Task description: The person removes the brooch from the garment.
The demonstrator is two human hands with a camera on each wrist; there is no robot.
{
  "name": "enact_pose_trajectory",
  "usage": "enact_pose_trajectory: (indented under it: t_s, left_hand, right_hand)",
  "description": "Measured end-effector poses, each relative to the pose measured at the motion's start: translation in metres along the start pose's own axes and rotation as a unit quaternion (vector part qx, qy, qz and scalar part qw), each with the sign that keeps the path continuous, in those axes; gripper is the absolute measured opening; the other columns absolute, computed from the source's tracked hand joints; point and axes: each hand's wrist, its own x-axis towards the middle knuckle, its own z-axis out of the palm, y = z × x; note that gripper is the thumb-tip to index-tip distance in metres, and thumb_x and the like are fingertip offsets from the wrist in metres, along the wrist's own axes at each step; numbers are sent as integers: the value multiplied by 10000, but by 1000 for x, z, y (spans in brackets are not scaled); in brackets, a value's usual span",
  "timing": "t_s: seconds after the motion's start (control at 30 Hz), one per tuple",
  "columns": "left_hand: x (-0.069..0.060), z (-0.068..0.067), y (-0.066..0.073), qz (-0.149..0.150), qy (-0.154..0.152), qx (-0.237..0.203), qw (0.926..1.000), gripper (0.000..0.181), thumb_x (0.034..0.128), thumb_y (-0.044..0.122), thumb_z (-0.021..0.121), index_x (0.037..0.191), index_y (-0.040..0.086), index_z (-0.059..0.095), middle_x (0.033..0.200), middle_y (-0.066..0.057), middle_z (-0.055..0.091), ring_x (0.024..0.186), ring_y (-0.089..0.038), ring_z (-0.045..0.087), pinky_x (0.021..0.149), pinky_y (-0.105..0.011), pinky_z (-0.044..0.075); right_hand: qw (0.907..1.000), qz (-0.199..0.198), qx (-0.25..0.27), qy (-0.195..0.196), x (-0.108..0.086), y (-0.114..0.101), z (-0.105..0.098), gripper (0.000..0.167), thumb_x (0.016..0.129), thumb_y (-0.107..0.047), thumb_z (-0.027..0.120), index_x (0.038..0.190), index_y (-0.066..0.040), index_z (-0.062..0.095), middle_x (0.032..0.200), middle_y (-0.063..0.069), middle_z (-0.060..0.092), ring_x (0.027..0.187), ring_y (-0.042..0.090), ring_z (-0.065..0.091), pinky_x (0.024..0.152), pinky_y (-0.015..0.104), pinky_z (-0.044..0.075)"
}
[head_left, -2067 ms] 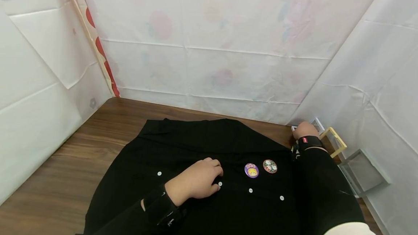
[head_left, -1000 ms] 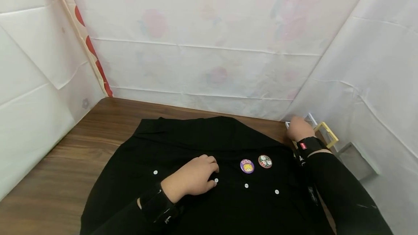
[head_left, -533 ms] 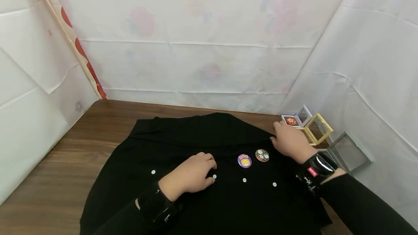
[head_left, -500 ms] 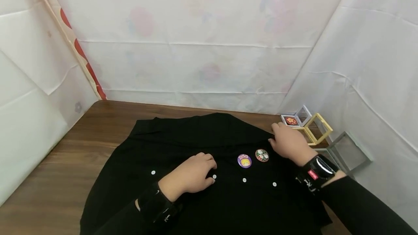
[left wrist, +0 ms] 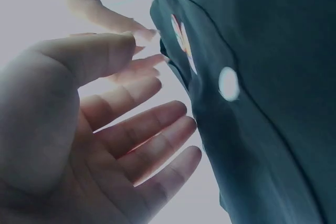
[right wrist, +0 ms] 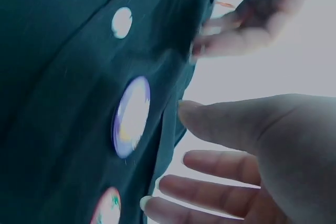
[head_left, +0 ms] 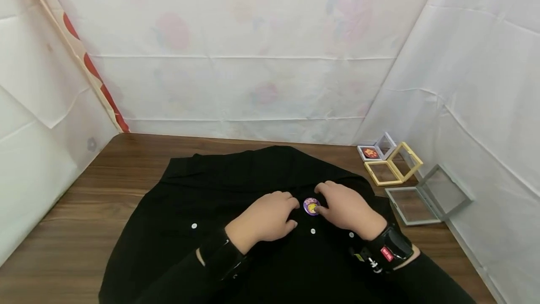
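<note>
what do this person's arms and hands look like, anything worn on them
The left hand and right hand are ungloved. Both arms have long black sleeves. The left wrist wears a wide black band; the right, a glossy black band with a small red rectangular label.

The garment [head_left: 211, 191] lies on the counter [head_left: 84, 210]. Taking its badge [head_left: 311, 206] as the clock's centre, the left hand [head_left: 266, 217] sits at nine o'clock, the right hand [head_left: 350, 208] at three, a button [head_left: 312, 231] at six. A second badge [right wrist: 107, 205] lies near the first (the right hand hides it in the head view). Beyond the garment, the far case [head_left: 381, 155] and middle case [head_left: 396, 181] stand toward two o'clock, the near case [head_left: 404, 223] toward three; a third badge [head_left: 370, 153] lies in the far one.
</note>
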Motion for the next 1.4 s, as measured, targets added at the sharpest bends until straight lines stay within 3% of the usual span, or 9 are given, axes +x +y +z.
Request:
enact_pose_trajectory:
  t_s: [0.3,0.47,0.77,1.1,1.4]
  left_hand:
    - [18,8,8,-440,-446,303,9976,517,985,346,705,1435,111,605,1509,-76,538,1399,-228,490,1136,-389,410]
    - [20,12,4,-350,-744,300,9962,586,989,327,704,1509,120,533,1607,-67,422,1472,-231,396,1180,-399,348]
    - [17,17,-10,-254,-1242,192,9917,672,998,388,682,1577,150,439,1676,-27,287,1542,-230,241,1233,-419,230]
    - [20,20,-9,-199,-1251,103,9919,676,1002,396,673,1582,148,431,1682,-36,270,1551,-235,212,1241,-441,202]
    - [20,19,-9,-267,-1195,-55,9925,665,998,390,680,1573,152,446,1678,-41,282,1549,-241,221,1242,-448,198]
  right_hand:
    - [9989,68,415,-187,6,-4,24,449,943,-257,780,1337,-79,661,1224,68,661,1010,195,656,861,399,537]
    - [9989,-8,453,-120,6,-3,25,432,929,-224,797,1314,-72,675,1172,46,661,977,174,649,848,383,538]
    - [9947,-1016,139,-77,4,3,27,425,945,-223,783,1334,-79,686,1190,42,632,1039,205,629,974,478,504]
    - [9930,-1140,264,-157,-2,14,27,408,919,-84,783,1314,-54,685,1302,103,645,1203,311,608,1057,529,458]
    - [9903,-1244,609,137,0,20,31,325,941,-61,743,1263,-85,704,1223,34,689,1133,218,642,995,457,511]
